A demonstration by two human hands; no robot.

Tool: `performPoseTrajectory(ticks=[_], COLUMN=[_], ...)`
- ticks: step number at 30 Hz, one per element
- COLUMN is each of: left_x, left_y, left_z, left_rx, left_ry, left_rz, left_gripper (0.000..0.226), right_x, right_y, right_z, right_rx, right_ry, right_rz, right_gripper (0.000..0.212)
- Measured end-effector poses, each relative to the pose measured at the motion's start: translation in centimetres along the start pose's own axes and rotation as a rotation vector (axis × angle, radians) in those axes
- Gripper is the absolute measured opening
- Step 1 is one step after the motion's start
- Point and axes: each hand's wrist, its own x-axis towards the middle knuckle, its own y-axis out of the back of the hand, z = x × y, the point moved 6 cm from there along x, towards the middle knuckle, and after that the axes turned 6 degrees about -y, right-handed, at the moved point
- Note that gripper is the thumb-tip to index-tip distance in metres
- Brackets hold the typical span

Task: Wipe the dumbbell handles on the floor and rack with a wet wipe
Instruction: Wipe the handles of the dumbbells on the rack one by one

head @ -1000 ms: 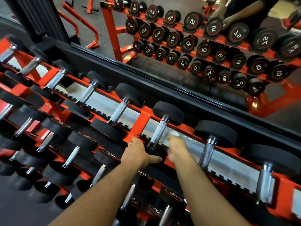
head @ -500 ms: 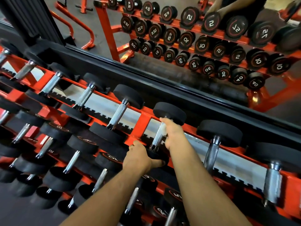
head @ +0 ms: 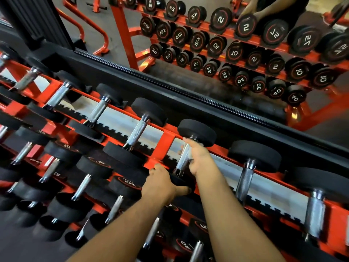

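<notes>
Wrapping round the knurled steel handle [head: 184, 157] of a dumbbell on the top tier of the orange rack [head: 163, 146], the right hand [head: 198, 157] has its fingers curled about the bar close under the far black head [head: 197, 131], a grip that suits rubbing along the metal. A wet wipe cannot be made out; a pale edge shows at the fingers, and any cloth would be hidden inside the palm. The left hand [head: 160, 183] clasps the near head [head: 181, 183] of the same dumbbell, thumb hooked over its rim, apparently to stop the weight rolling in its cradle while the bar is worked. Just left of this dumbbell an upright orange strut divides the tier; beyond it, further left, stand several more dumbbells with bare silver handles, and to its right two larger ones [head: 245, 178] wait, untouched by either hand. Below it, on the lower tiers, smaller weights marked 10 and 30 lie in rows. Behind it a dark ledge runs beneath a wall mirror [head: 226, 53], which reflects the numbered ends of the weights and the person's arms reaching forward. Judging by the line of handles either side, much of the rack probably remains to be wiped.
</notes>
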Motion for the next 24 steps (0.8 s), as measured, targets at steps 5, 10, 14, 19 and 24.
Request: performPoseTrajectory(ticks=[5, 10, 14, 19, 24], left_x=[0.1, 0.2, 0.2, 0.0, 0.2], left_y=[0.1, 0.0, 0.0, 0.3, -0.1], left_z=[-0.1, -0.1, -0.2, -0.1, -0.3], left_rx=[-0.018, -0.008, -0.001, 0.0, 0.0], left_ry=[-0.004, -0.011, -0.006, -0.006, -0.01], left_rz=[-0.005, -0.009, -0.003, -0.003, 0.0], left_gripper=[0.115, 0.115, 0.115, 0.118, 0.115], right_x=[0.4, 0.3, -0.2, -0.5, -1.0], right_y=[-0.4, 1.5, -0.2, -0.1, 2.2], right_z=[-0.1, 1.1, 1.1, 1.0, 1.9], right_rx=[0.079, 0.078, -0.027, 0.083, 0.091], right_ry=[-0.018, 0.037, -0.035, 0.013, 0.094], right_rz=[-0.15, -0.014, -0.102, -0.202, -0.046], right_gripper=[0.021, 0.04, 0.019, 0.028, 0.031])
